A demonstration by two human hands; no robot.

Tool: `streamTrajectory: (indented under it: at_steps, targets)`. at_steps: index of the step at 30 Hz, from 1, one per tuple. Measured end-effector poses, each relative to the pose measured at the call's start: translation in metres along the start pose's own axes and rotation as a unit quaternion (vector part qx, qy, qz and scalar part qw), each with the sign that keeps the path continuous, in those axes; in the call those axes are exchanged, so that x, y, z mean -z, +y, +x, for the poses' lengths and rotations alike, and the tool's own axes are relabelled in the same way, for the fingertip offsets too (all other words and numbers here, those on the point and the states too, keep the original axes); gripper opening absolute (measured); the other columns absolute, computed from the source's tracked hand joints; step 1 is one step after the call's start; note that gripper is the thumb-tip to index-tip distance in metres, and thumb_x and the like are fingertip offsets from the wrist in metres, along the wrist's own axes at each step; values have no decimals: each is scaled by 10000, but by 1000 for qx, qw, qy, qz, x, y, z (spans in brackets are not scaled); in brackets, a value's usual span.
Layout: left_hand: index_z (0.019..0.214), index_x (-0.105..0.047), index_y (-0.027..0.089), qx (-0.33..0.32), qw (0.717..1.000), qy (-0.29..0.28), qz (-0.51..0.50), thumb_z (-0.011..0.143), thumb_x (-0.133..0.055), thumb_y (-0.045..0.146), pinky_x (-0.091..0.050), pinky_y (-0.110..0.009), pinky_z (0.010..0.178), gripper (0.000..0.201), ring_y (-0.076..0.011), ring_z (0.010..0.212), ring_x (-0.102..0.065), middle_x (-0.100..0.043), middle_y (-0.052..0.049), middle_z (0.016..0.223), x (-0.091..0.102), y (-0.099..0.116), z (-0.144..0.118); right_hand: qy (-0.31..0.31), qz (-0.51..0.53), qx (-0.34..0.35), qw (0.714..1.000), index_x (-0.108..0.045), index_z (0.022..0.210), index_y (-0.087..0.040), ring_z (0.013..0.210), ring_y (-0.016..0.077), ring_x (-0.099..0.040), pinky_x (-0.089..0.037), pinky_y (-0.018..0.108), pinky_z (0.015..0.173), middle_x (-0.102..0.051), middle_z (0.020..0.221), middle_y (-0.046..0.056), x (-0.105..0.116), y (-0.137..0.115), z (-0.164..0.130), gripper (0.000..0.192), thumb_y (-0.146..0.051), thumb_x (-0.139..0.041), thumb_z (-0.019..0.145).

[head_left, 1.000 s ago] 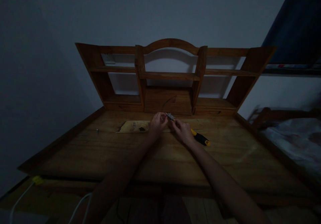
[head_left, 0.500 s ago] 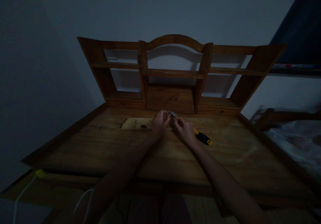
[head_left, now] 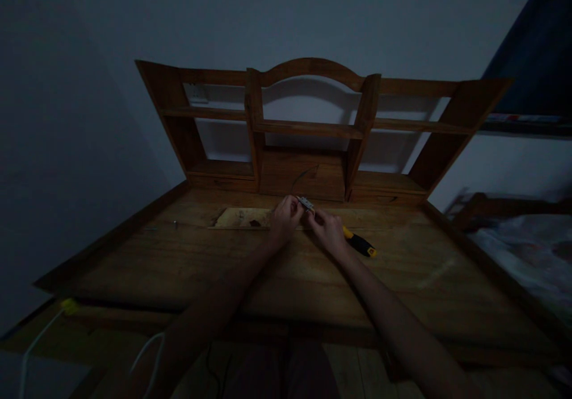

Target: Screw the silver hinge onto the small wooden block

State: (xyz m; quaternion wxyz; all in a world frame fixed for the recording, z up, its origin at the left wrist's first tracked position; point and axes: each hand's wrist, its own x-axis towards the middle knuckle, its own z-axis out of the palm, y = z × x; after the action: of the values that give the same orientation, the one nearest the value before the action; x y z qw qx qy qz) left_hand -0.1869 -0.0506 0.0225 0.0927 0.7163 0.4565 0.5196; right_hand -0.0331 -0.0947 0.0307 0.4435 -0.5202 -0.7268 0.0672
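Pinching a small metal piece (head_left: 306, 203), left hand (head_left: 285, 217) and right hand (head_left: 328, 230), over dim wooden desk (head_left: 250, 262), grey wall (head_left: 286, 18) behind

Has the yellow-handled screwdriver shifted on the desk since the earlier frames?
No. The screwdriver lies at the same spot right of the pale recess; only the camera moved.

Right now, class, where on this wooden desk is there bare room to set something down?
Bare wood lies between the forearms and the desk edges. It is crowded where the left hand and right hand hold a small metal piece, beside the screwdriver.
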Motion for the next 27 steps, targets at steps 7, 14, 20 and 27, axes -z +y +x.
streamTrajectory:
  at_steps: [7, 14, 20, 27]
  targets:
    - [806, -522, 225, -15, 1000, -13, 5, 962, -479, 224, -428, -287, 727, 161, -175, 786, -567, -606, -19, 838, 2, 0, 1, -3, 4, -3, 1000, -743, 1041, -216, 795, 235, -713, -464, 295, 722, -770, 921, 76, -1, 1, -1, 302, -368, -492, 968]
    - [808, -548, 221, -25, 999, -23, 4, 990, -434, 254, -419, -284, 725, 217, -175, 779, -559, -589, -25, 822, 3, 2, 1, 13, 1, -6, 1000, -744, 1068, -205, 809, 234, -718, -466, 292, 731, -775, 945, 76, 2, -4, 0, 302, -345, -497, 963]
    - [846, -586, 218, -16, 1000, -4, -6, 941, -545, 270, -422, -265, 687, 116, -160, 745, -553, -595, -20, 819, 3, 3, 2, 25, -28, -7, 999, -755, 945, -193, 728, 221, -707, -447, 281, 677, -767, 837, 76, 2, -3, 0, 298, -357, -506, 955]
    - [844, -611, 208, -20, 999, 0, 36, 908, -572, 232, -431, -251, 682, 78, -142, 731, -558, -599, -12, 826, 5, 1, 3, 20, -42, -13, 999, -750, 950, -205, 744, 213, -718, -448, 269, 673, -774, 856, 61, 0, -3, 0, 277, -349, -513, 951]
